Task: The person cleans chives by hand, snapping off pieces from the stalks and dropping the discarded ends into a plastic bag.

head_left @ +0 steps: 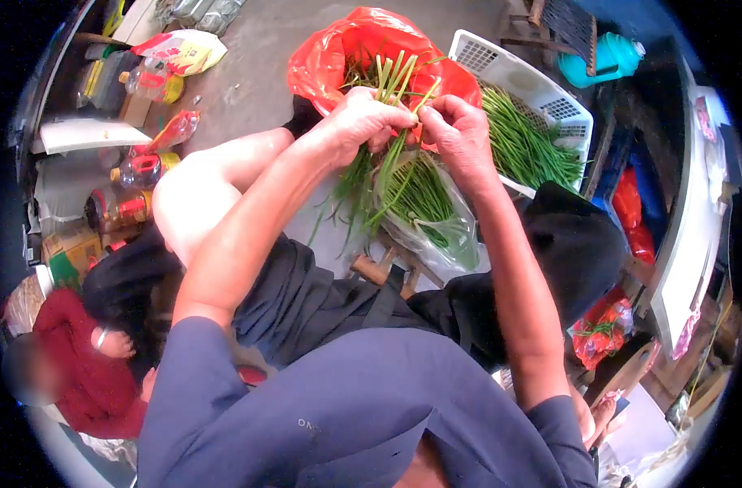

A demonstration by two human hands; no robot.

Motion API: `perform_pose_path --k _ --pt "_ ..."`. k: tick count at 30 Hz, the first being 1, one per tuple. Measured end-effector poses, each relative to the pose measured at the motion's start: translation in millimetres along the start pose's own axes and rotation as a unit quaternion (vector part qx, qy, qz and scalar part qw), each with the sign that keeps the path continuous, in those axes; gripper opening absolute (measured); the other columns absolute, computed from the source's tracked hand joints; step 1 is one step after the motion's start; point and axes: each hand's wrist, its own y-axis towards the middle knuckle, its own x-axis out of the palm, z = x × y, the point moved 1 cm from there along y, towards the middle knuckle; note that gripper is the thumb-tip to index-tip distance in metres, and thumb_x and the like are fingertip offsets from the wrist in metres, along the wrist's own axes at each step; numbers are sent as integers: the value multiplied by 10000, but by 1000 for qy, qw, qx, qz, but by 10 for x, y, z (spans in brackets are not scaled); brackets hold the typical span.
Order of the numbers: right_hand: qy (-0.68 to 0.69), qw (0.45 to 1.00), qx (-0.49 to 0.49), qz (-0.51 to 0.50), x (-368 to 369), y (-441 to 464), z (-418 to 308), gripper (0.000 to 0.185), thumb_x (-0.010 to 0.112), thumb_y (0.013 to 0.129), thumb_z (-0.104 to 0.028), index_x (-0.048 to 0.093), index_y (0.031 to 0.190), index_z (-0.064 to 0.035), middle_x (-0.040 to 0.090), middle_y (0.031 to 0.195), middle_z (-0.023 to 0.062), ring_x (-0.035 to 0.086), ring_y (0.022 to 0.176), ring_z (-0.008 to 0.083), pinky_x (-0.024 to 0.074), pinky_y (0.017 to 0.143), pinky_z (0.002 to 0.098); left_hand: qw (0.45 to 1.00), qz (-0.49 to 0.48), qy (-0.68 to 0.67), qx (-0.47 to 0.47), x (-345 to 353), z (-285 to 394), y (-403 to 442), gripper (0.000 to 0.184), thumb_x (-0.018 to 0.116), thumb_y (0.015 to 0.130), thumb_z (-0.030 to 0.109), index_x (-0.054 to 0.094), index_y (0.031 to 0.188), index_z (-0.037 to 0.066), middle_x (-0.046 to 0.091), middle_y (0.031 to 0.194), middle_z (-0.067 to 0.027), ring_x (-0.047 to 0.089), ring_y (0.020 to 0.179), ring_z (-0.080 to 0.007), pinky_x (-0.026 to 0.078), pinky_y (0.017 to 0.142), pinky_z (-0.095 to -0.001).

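My left hand is closed round a small bunch of long green stalks, whose leafy ends hang down between my knees. Close against it, my right hand pinches the end of one stalk between thumb and finger. Just beyond both hands stands an open red plastic bag with greens inside. Below my hands, a clear plastic bag holds more green stalks. To the right, a white plastic basket contains a large heap of green stalks.
A person in a dark red top sits at the lower left. Several bottles line the left side. At the upper right are a teal container and a small chair. Another red bag lies at the right.
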Motion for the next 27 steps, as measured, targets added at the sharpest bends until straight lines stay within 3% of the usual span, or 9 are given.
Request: perform_pose_path --k 5,7,13,19,23,25,27 --pt "-77 994 -57 47 -131 210 124 156 607 815 -137 655 793 10 625 655 51 564 584 93 466 552 262 1000 -8 -11 -25 -43 45 -42 86 660 784 135 639 792 52 669 712 -68 418 420 -46 288 388 -205" --pt "-10 998 3 61 -192 246 12 139 617 836 -115 634 791 15 599 665 13 542 565 76 451 548 231 1000 -7 -13 -21 -67 60 -56 84 657 787 131 637 797 49 672 719 -75 419 418 -46 291 386 -206" --pt "37 993 26 111 -371 577 6 153 620 866 -136 639 849 15 600 687 27 561 565 97 465 549 234 999 -3 -35 -21 -182 67 -79 100 651 801 130 634 828 35 674 732 -83 419 421 -46 297 390 -204" --pt "74 995 -15 60 -308 898 -121 214 631 853 -160 637 894 50 653 759 84 629 641 139 506 596 259 995 -14 -94 -12 -212 83 -78 127 637 826 142 632 885 29 676 781 -70 407 433 -47 308 419 -201" --pt "58 997 -52 -7 -148 886 -197 303 617 869 -184 610 1044 64 662 881 114 660 745 155 517 619 251 994 -11 -105 -16 -200 102 -78 149 631 841 151 630 928 31 676 803 -61 394 433 -48 304 431 -198" --pt "60 998 31 -3 -92 781 -228 303 609 879 -203 618 1019 65 660 857 100 648 718 142 508 605 238 992 -4 -121 -18 -205 81 -66 152 630 845 155 631 934 32 674 801 -59 391 432 -48 303 430 -199" --pt "80 995 52 -24 -72 746 -184 315 617 884 -249 629 978 51 650 815 71 620 669 113 495 586 236 990 1 -138 -19 -195 86 -50 156 628 849 159 632 941 34 672 799 -56 387 432 -48 301 428 -200"
